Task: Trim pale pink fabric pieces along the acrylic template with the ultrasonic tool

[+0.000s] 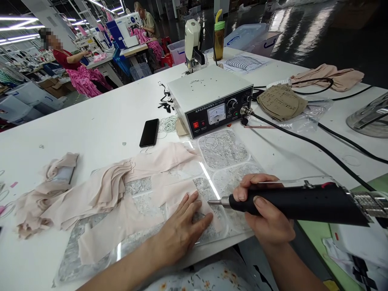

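Observation:
My left hand (182,228) lies flat, fingers spread, pressing a pale pink fabric piece (174,192) onto a clear scratched plastic mat (222,149) at the table's near edge. My right hand (265,210) is wrapped round a black handheld welding tool (300,202). Its metal tip (214,201) touches the fabric just right of my left fingers. A black cable (303,139) runs from the tool back to a white control box (212,99) with a meter and knobs.
More pink fabric pieces (100,192) lie piled to the left. A black phone (149,132) and thin white loops lie by the box. A tan cloth (280,101), a bottle (218,34) and storage bins sit farther back. Other people sew at distant tables.

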`<state>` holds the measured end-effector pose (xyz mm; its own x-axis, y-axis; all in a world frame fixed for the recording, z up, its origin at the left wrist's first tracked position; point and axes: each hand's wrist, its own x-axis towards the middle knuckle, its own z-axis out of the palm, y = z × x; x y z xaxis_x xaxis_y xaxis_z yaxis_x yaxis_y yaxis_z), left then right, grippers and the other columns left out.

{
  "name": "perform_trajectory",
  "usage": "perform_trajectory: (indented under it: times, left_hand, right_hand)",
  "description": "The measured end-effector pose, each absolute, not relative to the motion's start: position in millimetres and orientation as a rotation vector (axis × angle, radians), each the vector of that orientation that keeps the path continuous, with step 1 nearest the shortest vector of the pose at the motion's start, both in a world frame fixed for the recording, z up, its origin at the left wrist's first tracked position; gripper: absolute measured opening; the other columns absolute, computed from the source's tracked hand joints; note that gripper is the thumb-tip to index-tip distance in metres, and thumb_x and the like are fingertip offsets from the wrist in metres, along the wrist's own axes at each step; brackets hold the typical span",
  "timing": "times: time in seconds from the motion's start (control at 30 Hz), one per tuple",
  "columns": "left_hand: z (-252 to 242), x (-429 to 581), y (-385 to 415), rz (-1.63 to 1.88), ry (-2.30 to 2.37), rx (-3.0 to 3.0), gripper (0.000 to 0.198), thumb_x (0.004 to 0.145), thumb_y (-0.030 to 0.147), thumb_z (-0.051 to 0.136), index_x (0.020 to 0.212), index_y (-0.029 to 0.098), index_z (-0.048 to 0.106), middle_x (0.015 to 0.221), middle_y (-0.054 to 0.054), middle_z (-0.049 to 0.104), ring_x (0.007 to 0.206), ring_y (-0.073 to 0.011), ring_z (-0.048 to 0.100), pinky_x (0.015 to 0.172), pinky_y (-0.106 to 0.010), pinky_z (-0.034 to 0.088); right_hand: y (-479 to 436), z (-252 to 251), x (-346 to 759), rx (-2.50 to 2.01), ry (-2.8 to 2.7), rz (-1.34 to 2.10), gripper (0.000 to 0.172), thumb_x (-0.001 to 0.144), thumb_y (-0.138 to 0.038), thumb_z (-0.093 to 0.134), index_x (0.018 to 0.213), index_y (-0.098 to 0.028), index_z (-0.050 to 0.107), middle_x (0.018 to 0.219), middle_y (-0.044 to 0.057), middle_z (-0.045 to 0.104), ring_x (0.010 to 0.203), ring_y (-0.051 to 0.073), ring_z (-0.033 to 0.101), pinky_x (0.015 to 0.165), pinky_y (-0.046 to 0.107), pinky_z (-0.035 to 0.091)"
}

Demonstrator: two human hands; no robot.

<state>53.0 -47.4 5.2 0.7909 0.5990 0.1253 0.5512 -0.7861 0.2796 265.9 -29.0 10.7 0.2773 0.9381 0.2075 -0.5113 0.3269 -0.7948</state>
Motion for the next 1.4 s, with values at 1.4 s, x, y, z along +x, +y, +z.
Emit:
perform_trajectory:
  times: [1.4]
  left_hand:
    - [7.9, 56.4, -46.0, 0.343, 0.924, 2.787, 0.029, 0.096, 0.014, 0.049, 0.125, 0.012, 0.053, 0.12, -0.015, 0.055, 0.137, -0.0335, 0.036, 0.11, -0.053, 0.039]
  right_hand:
    - [-28.1, 12.8, 265.3, -0.661, -0.752, 1.064, 0.014, 0.076, -0.023, 0.063, 0.089, -0.022, 0.063, 0.083, 0.001, 0.059, 0.06, 0.011, 0.057, 0.058, 0.031, 0.05]
